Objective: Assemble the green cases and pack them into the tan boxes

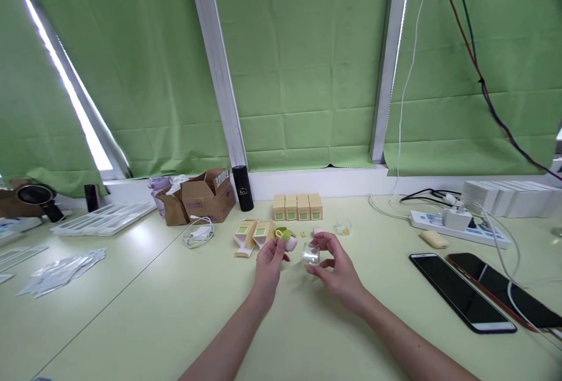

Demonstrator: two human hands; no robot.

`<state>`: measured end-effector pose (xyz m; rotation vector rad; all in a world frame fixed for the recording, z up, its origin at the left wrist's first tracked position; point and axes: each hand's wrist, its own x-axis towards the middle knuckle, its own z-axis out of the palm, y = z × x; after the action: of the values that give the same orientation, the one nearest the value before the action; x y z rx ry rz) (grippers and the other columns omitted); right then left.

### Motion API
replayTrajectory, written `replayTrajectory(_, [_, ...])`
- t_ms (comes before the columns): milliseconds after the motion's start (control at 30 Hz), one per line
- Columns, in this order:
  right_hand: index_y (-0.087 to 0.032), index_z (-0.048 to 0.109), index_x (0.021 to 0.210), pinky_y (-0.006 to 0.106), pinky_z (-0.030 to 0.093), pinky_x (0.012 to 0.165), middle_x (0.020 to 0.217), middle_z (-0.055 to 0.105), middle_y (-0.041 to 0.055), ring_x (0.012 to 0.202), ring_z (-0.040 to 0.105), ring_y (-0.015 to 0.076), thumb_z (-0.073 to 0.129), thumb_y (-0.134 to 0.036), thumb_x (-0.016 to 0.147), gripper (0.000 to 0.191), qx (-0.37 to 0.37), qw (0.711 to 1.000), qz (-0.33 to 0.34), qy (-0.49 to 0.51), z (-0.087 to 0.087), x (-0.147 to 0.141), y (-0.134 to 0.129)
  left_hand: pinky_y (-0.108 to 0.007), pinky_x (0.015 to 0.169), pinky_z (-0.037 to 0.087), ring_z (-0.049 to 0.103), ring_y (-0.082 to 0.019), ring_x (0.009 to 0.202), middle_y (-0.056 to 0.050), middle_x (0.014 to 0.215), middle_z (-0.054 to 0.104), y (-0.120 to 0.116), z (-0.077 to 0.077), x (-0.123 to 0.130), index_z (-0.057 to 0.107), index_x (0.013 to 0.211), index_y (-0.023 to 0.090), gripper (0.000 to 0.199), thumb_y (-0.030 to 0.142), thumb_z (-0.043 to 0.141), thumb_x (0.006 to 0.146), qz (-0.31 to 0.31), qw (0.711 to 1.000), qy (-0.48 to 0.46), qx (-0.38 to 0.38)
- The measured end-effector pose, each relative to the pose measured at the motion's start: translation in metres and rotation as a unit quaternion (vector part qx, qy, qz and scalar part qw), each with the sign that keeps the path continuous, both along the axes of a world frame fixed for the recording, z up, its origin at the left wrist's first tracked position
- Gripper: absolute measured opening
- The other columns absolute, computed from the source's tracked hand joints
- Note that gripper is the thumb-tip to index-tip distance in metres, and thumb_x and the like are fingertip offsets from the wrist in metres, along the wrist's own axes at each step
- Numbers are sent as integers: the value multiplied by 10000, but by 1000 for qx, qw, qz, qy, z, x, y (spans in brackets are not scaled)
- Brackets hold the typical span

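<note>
My right hand (336, 264) grips a small clear round container (311, 254) between thumb and fingers, above the table. To its left, my left hand (269, 261) pinches a small white-and-pink piece (290, 244). A green item (284, 233) lies just beyond my left fingertips; whether it touches them is unclear. Two opened small tan boxes (246, 234) rest on the table behind my left hand. Four closed tan boxes (297, 208) stand in a row farther back. Another clear container (343, 227) with something yellow in it sits behind my right hand.
Two phones (461, 290) and a power strip (459, 227) with cables lie at the right. A cardboard box (209, 196), a black bottle (243, 188) and a coiled white cable (199, 233) are at back left. Plastic packets (64, 270) lie far left.
</note>
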<state>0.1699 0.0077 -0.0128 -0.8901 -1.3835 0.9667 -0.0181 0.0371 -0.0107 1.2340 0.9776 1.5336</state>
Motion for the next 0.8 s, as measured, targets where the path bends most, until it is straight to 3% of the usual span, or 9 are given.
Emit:
replayTrajectory(100, [-339,568,1326,394,563,777,1276,639,80,1170,607,293,739,-188,783,589,59,995,-7,-86,-6,-3,-4,-262,691,506,579,-169,834,-58,929,670,-4,4,1,708,901,163,491,645,745,813,2,1000,-3,10])
replayTrajectory(267, [-344,561,1339,423,551,841,1274,645,74,1180,599,293,727,-175,782,605,61,993,-9,-99,-8,-4,-5,-263,696,504,579,-170,835,-61,943,674,-8,7,2,705,912,166,486,642,740,819,1,1000,1,17])
replayTrajectory(467, [-323,563,1265,345,538,731,1128,682,42,911,599,213,851,-255,712,627,-16,1000,-16,12,-3,-4,4,-264,701,494,586,-173,824,-57,921,680,-7,6,2,698,923,166,473,624,752,817,9,999,26,27])
replayTrajectory(600, [-287,558,1202,303,547,642,1033,677,25,776,596,165,931,-350,640,678,-67,991,27,114,-6,-4,12,-262,710,495,583,-167,804,-54,916,680,-8,6,2,691,948,162,493,628,766,804,6,999,26,26])
replayTrajectory(800, [-266,550,1158,333,585,591,969,662,-6,650,645,144,959,-408,619,691,-111,978,94,148,-8,-4,13,-263,726,498,596,-175,813,-54,911,680,-12,9,4,692,935,169,487,631,768,801,-3,999,33,25])
